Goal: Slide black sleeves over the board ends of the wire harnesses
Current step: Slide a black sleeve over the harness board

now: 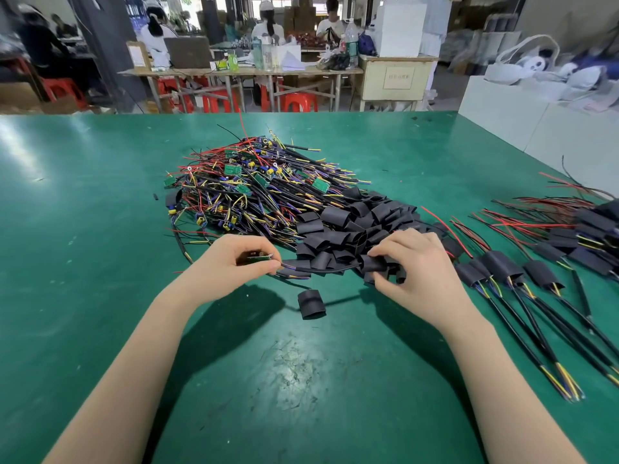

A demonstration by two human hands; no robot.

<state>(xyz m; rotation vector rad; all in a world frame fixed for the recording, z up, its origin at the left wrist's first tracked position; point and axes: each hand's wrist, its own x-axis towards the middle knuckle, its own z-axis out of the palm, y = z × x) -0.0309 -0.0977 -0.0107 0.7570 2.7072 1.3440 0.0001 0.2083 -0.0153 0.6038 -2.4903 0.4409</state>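
My left hand (234,259) grips the small green board end (259,257) of one wire harness, whose black cable (321,270) runs right toward my other hand. My right hand (413,262) pinches a black sleeve (374,263) at the near edge of the heap of loose black sleeves (355,226). Behind the hands lies a tangled pile of bare harnesses (248,185) with green boards and red, yellow and blue wires. One stray sleeve (311,304) lies alone on the green table (100,212) in front of my hands.
Sleeved harnesses (502,269) lie fanned out at the right, cables pointing toward me. White boxes (549,128) stand at the table's far right corner. Beyond the table people sit at benches with red stools (298,102).
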